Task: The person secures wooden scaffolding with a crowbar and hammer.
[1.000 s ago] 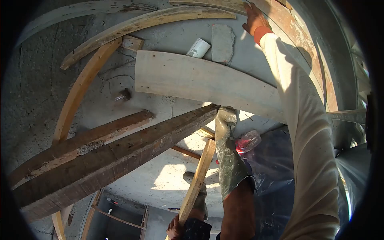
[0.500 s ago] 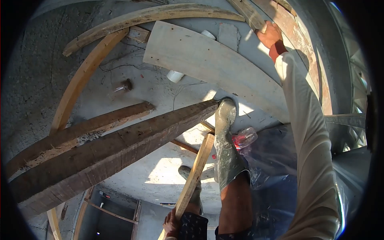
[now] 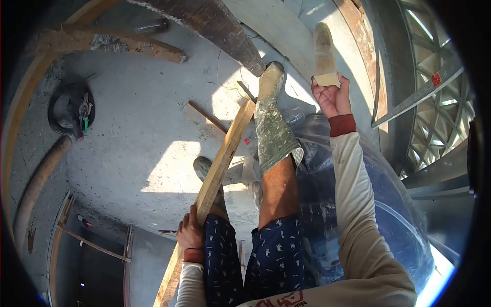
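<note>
My left hand (image 3: 190,233) is wrapped round a long wooden beam (image 3: 225,158), which slants up beside my leg. Higher up on the right, my right hand (image 3: 332,97) grips the near end of a shorter piece of wood (image 3: 324,51); its pale cut face rests against my fingers and thumb. A muddy boot (image 3: 273,112) covers my forward foot, its toe by the end of a dark timber (image 3: 220,36). The other boot (image 3: 203,168) is partly hidden behind the beam.
Clear plastic sheeting (image 3: 358,179) lies to the right of my legs. A black bucket (image 3: 71,110) with tools stands on the left, near a round pole (image 3: 41,179). A thin wooden strip (image 3: 207,116) lies on the concrete floor. Lattice wall (image 3: 434,66) borders the right.
The view has swung, bringing the bucket into sight. My right hand has drawn the shorter wood closer, and its end now faces me. My left hand still grips the beam.
</note>
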### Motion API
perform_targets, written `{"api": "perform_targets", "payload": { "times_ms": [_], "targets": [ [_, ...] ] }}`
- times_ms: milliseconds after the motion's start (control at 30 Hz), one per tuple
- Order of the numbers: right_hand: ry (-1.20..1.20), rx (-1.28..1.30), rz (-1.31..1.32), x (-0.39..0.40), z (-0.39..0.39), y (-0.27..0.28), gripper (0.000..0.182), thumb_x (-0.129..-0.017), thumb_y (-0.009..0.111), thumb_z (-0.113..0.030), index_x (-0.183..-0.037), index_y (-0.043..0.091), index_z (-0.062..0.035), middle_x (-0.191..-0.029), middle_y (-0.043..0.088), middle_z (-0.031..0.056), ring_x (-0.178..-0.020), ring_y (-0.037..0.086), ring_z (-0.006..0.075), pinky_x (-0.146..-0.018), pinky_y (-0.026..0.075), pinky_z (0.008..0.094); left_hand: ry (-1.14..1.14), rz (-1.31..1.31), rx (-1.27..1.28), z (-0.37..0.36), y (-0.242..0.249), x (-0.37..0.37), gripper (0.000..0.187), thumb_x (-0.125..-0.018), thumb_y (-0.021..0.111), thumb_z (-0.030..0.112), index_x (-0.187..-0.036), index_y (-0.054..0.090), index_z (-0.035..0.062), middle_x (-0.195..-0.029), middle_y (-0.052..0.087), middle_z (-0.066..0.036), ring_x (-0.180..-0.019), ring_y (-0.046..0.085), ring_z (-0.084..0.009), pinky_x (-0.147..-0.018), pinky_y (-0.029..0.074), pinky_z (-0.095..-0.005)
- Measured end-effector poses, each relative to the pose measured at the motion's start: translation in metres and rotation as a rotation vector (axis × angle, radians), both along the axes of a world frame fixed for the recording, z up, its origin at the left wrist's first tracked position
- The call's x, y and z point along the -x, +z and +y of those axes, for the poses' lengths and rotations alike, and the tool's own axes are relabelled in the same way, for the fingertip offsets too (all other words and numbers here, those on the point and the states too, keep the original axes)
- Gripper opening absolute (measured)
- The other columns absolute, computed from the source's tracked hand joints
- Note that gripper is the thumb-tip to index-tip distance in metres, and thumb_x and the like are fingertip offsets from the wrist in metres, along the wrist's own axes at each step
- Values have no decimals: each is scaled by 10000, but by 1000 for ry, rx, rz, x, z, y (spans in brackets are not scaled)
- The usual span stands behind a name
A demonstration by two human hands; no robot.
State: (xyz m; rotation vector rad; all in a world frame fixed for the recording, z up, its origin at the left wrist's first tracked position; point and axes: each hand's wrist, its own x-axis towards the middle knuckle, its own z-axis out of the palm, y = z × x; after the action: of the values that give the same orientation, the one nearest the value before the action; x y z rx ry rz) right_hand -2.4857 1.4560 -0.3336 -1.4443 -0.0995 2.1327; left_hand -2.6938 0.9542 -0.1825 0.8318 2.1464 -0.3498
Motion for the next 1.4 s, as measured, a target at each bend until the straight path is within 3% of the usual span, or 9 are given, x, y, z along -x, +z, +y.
{"api": "perform_targets", "payload": {
  "times_ms": [233, 500, 600, 733, 833, 967, 1100, 1233, 1400],
  "targets": [
    [-146, 36, 382, 22, -189, 117, 556, -897, 679, -358, -1333, 519, -52, -1207, 540, 206, -945, 521, 264, -742, 478, 314, 40, 7, -4, -18, 3, 1, 480, -876, 635, 201, -1353, 579, 217, -937, 703, -89, -796, 713, -295, -656, 584, -414],
    [34, -123, 321, 16, -361, 282, 601, -891, 653, -387, -1409, 498, -124, -1196, 573, 174, -915, 520, 244, -707, 462, 307, 55, 20, -59, -37, 0, -7, 321, -978, 513, 164, -1278, 628, 158, -919, 749, -96, -816, 741, -275, -669, 593, -399],
    [61, -129, 260, 7, -405, 336, 586, -896, 635, -376, -1404, 496, -119, -1187, 580, 181, -908, 521, 241, -692, 462, 313, 83, 24, -101, -39, -2, -8, 216, -978, 524, 158, -1130, 675, 126, -862, 754, -86, -815, 751, -272, -678, 599, -393],
    [90, -93, 311, -8, -438, 386, 605, -887, 606, -389, -1409, 491, -106, -1186, 568, 176, -947, 523, 248, -694, 463, 334, 87, -27, -142, -44, -3, -8, 242, -934, 580, 157, -1157, 654, 97, -937, 747, -141, -872, 748, -310, -727, 601, -399],
    [148, -133, 306, -14, -455, 404, 619, -879, 586, -402, -1408, 499, -94, -1182, 564, 144, -997, 535, 258, -717, 461, 337, 134, -37, -160, -42, 0, -10, 266, -891, 607, 187, -1144, 656, 118, -997, 735, -180, -900, 741, -316, -752, 587, -445],
    [338, -166, 153, -21, -488, 407, 643, -864, 594, -374, -1397, 487, -30, -1157, 604, 103, -1052, 554, 250, -746, 482, 351, 53, 61, -590, -66, 36, -18, 396, -818, 665, 200, -1208, 627, 146, -1195, 693, -141, -1014, 690, -334, -858, 552, -443],
    [407, -136, 129, -17, -503, 403, 658, -874, 621, -375, -1393, 470, 0, -1145, 600, 164, -1013, 599, 268, -831, 521, 364, 477, -194, -864, -101, 113, -41, 458, -825, 695, 175, -1273, 628, 112, -1166, 691, -159, -1020, 664, -380, -899, 531, -441],
    [535, -119, 65, -10, -528, 381, 658, -889, 635, -365, -1396, 454, 14, -1126, 600, 197, -971, 630, 274, -859, 543, 372, 797, -296, -811, -194, 122, -93, 395, -830, 705, 147, -1212, 642, 66, -1147, 691, -196, -1018, 669, -388, -891, 532, -441],
    [564, -16, 26, -16, -581, 364, 584, -920, 580, -428, -1350, 499, -41, -1069, 620, 175, -851, 602, 252, -724, 514, 336, 954, -211, -625, -348, 127, -128, 376, -832, 711, 148, -1194, 649, 70, -1067, 707, -201, -965, 687, -383, -845, 543, -435]
  ]
}}
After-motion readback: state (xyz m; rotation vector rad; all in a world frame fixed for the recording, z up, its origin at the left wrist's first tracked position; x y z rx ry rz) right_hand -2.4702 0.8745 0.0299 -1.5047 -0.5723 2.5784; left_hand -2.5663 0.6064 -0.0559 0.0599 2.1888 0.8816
